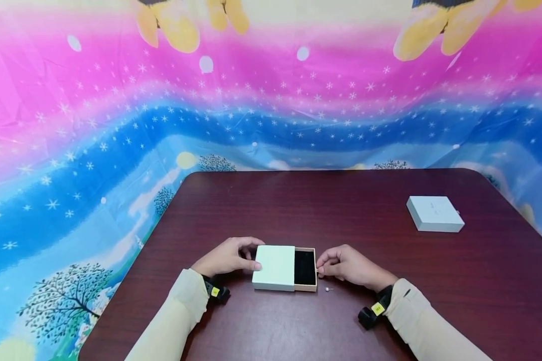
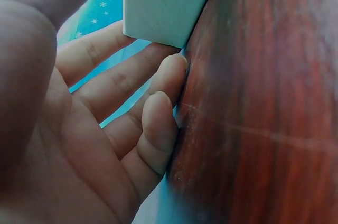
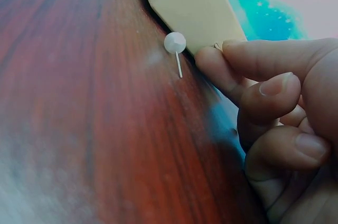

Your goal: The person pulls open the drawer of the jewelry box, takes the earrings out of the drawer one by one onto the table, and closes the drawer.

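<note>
A pale box sleeve (image 1: 274,267) lies on the table with its drawer (image 1: 305,288) pulled partly out to the right, showing a black lining (image 1: 304,267). The left hand (image 1: 228,256) grips the sleeve's left end, thumb on top; in the left wrist view the fingers (image 2: 121,81) reach round the sleeve's edge (image 2: 163,7). At the drawer's end, the right hand (image 1: 354,266) pinches a small tab between thumb and forefinger, the other fingers curled, as the right wrist view shows. A small white ball on a thin pin (image 3: 175,43) lies on the table beside the drawer (image 3: 190,12).
A second closed white box (image 1: 435,214) lies at the right rear of the dark red table (image 1: 298,205). A printed cloth (image 1: 271,100) hangs behind the table and along its left side.
</note>
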Demonstrator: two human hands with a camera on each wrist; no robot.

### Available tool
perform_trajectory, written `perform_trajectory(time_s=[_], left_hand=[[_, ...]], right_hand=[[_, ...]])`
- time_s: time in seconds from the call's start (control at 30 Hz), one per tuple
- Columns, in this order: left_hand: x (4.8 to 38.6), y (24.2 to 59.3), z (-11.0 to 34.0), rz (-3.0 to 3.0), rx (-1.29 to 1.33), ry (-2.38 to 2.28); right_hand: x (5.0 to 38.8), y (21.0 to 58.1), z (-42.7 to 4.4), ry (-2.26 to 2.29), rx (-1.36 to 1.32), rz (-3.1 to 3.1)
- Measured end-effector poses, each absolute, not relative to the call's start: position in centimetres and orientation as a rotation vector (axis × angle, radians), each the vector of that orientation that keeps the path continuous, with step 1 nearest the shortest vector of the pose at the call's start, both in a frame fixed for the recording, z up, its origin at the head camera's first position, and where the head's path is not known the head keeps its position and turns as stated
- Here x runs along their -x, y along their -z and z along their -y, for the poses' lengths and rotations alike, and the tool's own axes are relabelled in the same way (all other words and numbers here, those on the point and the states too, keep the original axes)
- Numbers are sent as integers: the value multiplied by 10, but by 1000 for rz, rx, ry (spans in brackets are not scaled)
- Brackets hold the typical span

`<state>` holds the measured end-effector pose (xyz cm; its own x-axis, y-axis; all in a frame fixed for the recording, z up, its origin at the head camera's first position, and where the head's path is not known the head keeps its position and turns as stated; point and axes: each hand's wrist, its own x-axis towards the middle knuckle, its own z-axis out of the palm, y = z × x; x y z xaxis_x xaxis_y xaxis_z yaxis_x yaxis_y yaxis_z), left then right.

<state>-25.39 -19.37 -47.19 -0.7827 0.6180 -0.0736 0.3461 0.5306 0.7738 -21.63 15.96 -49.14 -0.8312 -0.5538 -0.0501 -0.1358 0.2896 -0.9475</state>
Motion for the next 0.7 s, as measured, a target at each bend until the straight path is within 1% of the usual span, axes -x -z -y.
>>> perform_trajectory(time_s=[0.7], left_hand=[[252,472,190,-2450,-795,-1120]], right_hand=[[218,494,-161,1562,682,-2196]])
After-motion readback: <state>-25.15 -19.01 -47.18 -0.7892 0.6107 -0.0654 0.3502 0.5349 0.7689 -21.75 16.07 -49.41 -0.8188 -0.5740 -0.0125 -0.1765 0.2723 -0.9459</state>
